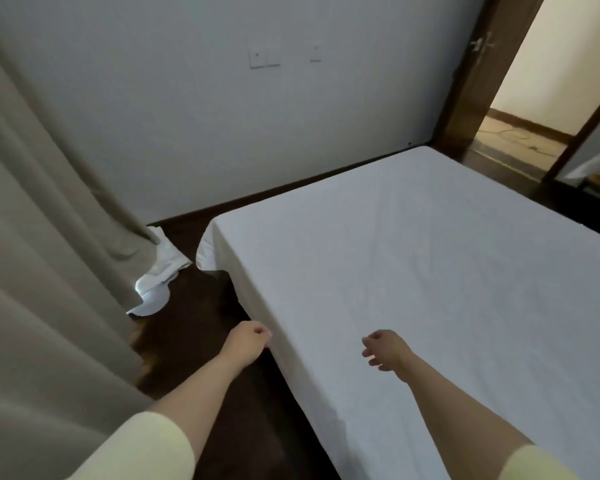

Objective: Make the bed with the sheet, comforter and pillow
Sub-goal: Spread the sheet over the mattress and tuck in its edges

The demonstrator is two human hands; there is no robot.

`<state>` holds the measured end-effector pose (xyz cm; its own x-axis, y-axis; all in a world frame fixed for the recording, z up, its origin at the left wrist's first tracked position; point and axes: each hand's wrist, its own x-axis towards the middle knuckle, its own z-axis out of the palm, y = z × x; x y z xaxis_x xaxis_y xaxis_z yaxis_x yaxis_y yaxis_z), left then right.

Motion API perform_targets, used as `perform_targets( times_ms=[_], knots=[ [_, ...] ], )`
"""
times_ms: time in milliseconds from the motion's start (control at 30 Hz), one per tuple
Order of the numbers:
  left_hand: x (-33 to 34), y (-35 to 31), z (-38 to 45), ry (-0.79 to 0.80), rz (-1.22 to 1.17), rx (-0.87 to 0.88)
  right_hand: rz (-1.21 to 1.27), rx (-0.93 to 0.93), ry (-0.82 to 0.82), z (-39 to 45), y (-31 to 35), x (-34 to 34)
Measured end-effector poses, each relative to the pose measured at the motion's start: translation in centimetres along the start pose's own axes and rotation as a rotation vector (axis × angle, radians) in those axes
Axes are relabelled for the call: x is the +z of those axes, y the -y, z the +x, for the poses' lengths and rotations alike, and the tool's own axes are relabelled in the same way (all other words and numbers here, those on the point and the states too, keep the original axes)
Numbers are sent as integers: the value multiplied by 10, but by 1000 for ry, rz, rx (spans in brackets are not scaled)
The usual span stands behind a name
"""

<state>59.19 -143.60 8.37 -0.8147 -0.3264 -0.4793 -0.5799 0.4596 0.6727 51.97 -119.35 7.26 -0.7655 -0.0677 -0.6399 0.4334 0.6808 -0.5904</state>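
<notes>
Now the left hand (252, 337) is curled at the near side edge of the white sheet (413, 271); whether it pinches the cloth I cannot tell. Over the sheet, the right hand (385, 348) hovers with loose, spread fingers, holding nothing. That sheet covers the bed, its far-left corner hanging bunched. Left of the sheet hangs a beige curtain (49, 220), with white cloth (156, 275) on the dark floor (201, 306) at its foot.

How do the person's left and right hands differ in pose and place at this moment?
The left hand is at the sheet's hanging side edge, fingers curled; the right hand is over the top of the bed, fingers loosely spread and holding nothing. Whether the left hand actually pinches the sheet is unclear. Both arms are bare below pale yellow sleeves.
</notes>
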Motion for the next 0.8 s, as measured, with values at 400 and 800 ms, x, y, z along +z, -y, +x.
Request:
perform_targets(
  times_ms=[400, 800],
  knots=[
    [-181, 56, 185, -220, -96, -168, -218, -191, 193, 152, 253, 138],
    [-328, 71, 450, 29, 224, -151, -153, -18, 22, 299, 393, 238]
  ],
)
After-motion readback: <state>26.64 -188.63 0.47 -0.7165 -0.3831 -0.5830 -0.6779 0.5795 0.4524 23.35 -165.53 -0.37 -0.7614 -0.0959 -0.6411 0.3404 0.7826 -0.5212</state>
